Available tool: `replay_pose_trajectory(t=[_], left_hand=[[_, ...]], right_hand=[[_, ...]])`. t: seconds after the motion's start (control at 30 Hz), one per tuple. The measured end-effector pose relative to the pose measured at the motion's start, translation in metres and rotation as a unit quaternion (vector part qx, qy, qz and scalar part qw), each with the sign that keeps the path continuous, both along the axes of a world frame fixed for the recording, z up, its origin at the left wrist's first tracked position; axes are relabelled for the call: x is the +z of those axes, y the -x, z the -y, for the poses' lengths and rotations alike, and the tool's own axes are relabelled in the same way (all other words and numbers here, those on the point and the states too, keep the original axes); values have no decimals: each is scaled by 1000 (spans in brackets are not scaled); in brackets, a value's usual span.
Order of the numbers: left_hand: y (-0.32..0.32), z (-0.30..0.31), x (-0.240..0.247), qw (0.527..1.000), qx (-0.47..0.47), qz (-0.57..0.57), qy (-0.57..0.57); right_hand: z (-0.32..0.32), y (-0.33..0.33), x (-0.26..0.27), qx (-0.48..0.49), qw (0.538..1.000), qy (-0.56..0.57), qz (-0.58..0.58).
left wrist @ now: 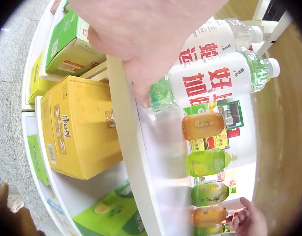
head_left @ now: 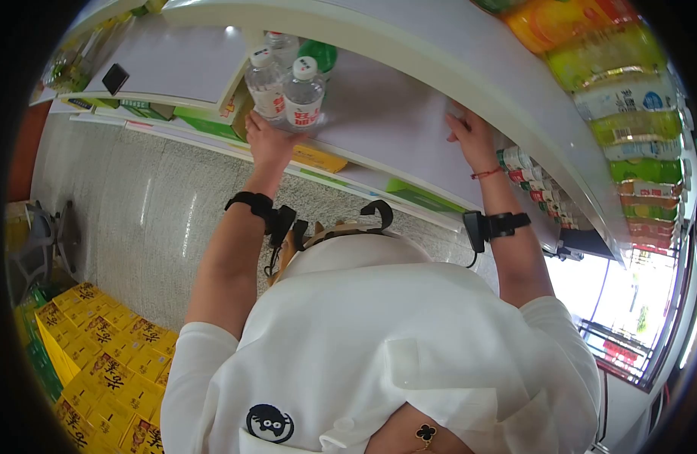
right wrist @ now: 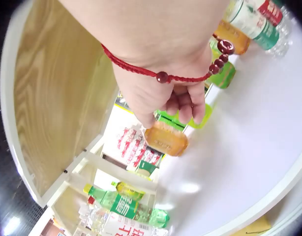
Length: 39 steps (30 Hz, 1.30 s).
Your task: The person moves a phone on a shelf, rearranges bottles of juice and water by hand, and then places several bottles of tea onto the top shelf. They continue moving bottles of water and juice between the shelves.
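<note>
My left hand (head_left: 269, 140) is at the shelf's front edge, against the bases of clear bottles with red-printed white labels. The front bottle (head_left: 304, 94) stands upright beside another clear bottle (head_left: 265, 85). In the left wrist view, a finger of that hand (left wrist: 146, 44) points down beside the labelled bottle's (left wrist: 210, 81) base. My right hand (head_left: 473, 140) reaches in over the shelf further right, fingers loosely bent. In the right wrist view it overlaps the row of drinks, its fingertips close to an orange-brown bottle (right wrist: 166, 140). A green bottle (right wrist: 124, 204) stands beside the clear ones.
An upper shelf of several coloured bottles (head_left: 628, 91) curves overhead on the right. Below the shelf lies a yellow carton (left wrist: 82, 128). A phone-like dark object (head_left: 115, 78) lies on the left shelf section. Stacked yellow boxes (head_left: 106, 363) stand on the floor behind.
</note>
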<state>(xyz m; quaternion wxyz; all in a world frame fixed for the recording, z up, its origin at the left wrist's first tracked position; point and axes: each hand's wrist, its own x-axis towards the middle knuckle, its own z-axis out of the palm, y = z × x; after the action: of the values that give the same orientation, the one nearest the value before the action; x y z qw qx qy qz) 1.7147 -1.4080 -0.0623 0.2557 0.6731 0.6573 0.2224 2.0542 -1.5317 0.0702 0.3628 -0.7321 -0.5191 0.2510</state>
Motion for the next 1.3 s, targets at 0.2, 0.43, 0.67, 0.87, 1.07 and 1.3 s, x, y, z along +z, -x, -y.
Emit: replay_pose_trajectory(t=[0.2,0.43,0.67,0.87,1.07,1.3], left_hand=[[1,-1,-4,1000,-10,-12,-23],[4,-7,-12,998,-24,-25,-43],[16,-13,-18,997,-59,-24,-37],[16,15,13,999,-40,16,-7],[30,30,15,999,-30,-14,1],[20,20,22,978,-179,68,78]], right_hand=[[68,-51,18,-153,984,58,72],[132,-179,-9,-118,755,49,643],[131,-217,-20,-195,799,95,560],[122,-215,-29,-150,815,63,556],[88,-152,-24,-121,840,-1,528],[9,-1,13,-16,969,-85,230]])
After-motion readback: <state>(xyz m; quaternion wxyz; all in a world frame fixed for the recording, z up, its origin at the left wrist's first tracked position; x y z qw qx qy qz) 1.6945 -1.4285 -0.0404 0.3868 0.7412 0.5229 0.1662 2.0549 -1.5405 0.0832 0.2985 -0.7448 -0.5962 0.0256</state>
